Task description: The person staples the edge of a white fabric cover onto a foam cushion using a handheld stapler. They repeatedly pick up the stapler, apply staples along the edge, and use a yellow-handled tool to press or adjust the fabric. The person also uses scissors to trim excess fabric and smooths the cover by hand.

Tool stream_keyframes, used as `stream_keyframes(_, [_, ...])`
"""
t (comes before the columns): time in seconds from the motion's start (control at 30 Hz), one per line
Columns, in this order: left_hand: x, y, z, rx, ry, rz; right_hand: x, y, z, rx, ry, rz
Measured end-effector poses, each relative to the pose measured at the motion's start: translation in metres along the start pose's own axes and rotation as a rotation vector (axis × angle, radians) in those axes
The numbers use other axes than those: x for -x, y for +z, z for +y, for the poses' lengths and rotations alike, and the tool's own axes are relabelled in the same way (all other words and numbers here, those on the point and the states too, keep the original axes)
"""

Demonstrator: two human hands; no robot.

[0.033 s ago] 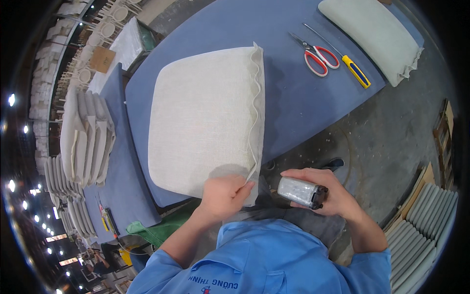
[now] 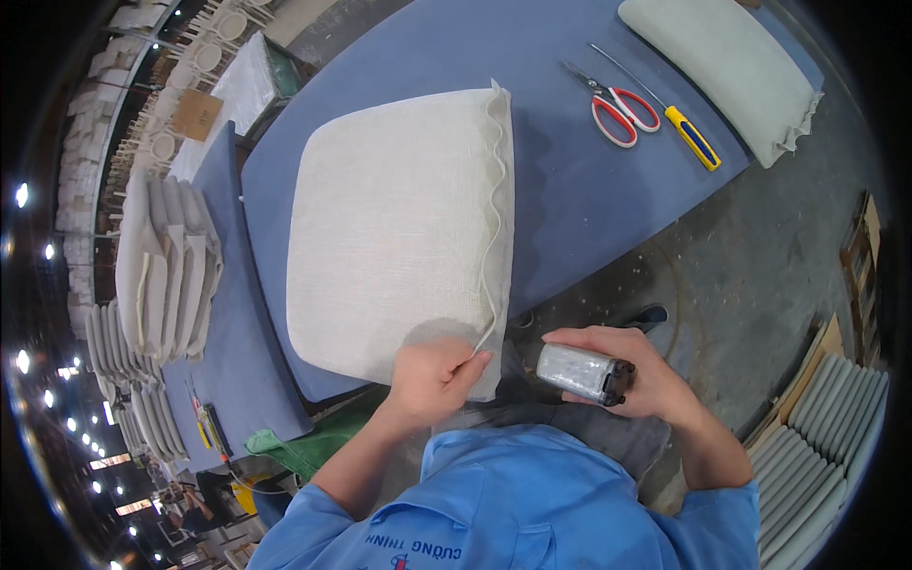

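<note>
A cream fabric-covered seat cushion [image 2: 389, 209] lies on the blue table, a wavy loose edge of cloth with thin piping [image 2: 488, 261] along its right side. My left hand [image 2: 432, 382] is closed at the cushion's near right corner, pinching the end of the piping between thumb and fingers. Wrapped in my right hand [image 2: 651, 375] is a staple gun [image 2: 573, 370], with a scuffed silver body and a black end. It is held to the right of the cushion, apart from it; its lower part is hidden.
Red-and-white-handled scissors [image 2: 613, 104] and a yellow screwdriver [image 2: 693, 138] lie at the table's far right. Beyond them is another pale cushion [image 2: 727, 66]. Stacked cushions stand at left [image 2: 171, 266] and at lower right [image 2: 817, 456]. A green cloth [image 2: 309, 442] hangs near my left arm.
</note>
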State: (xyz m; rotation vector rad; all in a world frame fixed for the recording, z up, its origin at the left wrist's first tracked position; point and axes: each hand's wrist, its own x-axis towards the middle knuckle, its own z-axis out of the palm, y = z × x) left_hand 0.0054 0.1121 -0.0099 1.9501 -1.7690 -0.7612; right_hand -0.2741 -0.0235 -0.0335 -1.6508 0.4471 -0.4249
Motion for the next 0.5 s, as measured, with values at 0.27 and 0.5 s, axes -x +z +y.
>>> stream_keyframes(0.27, [-0.001,0.006,-0.012,0.157,-0.007,0.065,-0.019,0.006,0.008,0.010,0.013,-0.110])
stream_keyframes(0.5, [-0.001,0.010,-0.011,0.115,-0.062,0.117,-0.027,0.009,0.008,0.008,0.005,-0.090])
